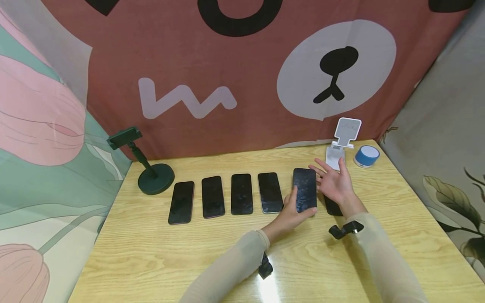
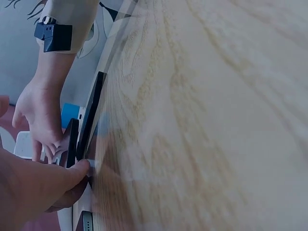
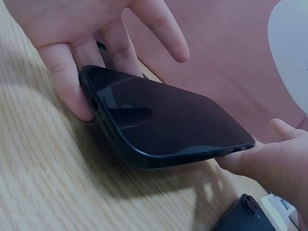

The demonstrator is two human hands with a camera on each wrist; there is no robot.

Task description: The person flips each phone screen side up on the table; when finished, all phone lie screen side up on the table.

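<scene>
My left hand (image 1: 289, 216) grips a black smartphone (image 1: 306, 185) by its lower part, the thumb along the bottom edge and a finger along the left side. The phone is tilted slightly up from the table, as the right wrist view shows. My right hand (image 1: 336, 184) is turned palm up with the fingers spread. Its fingertips (image 3: 79, 103) touch the phone's edge and partly pass behind it. Beneath the right hand, another dark phone (image 1: 333, 207) lies flat, partly hidden. To the left, several more phones (image 1: 241, 194) lie screen up in a row.
A dark green phone stand (image 1: 156, 179) stands at the back left of the wooden table (image 1: 159, 261). At the back right are a white folding phone stand (image 1: 346, 132) and a small blue-and-white round speaker (image 1: 366, 156). A printed cloth (image 1: 182, 139) hangs behind.
</scene>
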